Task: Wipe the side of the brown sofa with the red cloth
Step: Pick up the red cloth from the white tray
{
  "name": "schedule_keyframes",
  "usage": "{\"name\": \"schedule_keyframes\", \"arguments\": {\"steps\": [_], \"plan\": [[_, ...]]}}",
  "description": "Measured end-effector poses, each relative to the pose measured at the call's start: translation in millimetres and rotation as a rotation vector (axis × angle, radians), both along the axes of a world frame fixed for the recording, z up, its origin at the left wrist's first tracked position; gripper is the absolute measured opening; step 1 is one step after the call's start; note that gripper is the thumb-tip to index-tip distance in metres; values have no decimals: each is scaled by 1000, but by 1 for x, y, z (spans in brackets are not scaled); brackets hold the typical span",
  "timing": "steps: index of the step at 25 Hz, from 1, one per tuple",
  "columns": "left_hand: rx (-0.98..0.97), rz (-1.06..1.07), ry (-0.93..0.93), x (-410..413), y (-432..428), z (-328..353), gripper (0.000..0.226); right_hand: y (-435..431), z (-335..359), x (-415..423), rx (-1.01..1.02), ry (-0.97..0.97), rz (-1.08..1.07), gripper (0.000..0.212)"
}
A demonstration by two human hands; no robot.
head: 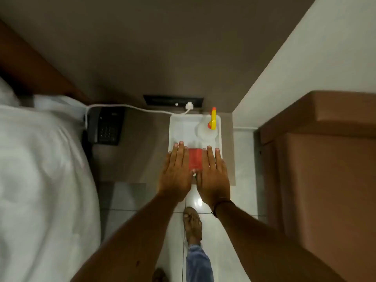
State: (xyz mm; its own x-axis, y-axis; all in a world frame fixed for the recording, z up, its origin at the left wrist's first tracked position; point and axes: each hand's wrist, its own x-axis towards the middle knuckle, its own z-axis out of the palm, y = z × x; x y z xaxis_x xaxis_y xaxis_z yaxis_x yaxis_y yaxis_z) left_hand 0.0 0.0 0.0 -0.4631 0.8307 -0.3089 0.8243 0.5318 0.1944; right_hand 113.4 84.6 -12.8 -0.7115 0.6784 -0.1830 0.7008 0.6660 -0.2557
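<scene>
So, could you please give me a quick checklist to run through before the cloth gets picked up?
1. Red cloth located, in the white tray: ok.
2. Left hand and right hand empty, flat, either side of the cloth: ok.
3. Cloth gripped: not ok.
4. Spray bottle clear of the hands: ok.
5. Brown sofa side within view, on the right: ok.
6. Cloth damp or dry: cannot tell.

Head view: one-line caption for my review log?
Both hands, left and right, flat and open beside the red cloth in a white tray; brown sofa untouched.
</scene>
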Motion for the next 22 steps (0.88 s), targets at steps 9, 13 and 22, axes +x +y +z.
{"name": "schedule_keyframes", "arguments": {"steps": [9, 13, 22], "plan": [[-232, 621, -373, -13, 82, -151, 93, 57, -148, -62, -541, -82, -438, 60], [-117, 905, -498, -28, 96, -174, 78, 75, -169, -76, -717, 12, -659, 56], [376, 1089, -971, -32, 54, -109, 68, 72, -96, -42, -944, 285, -612, 31]]}}
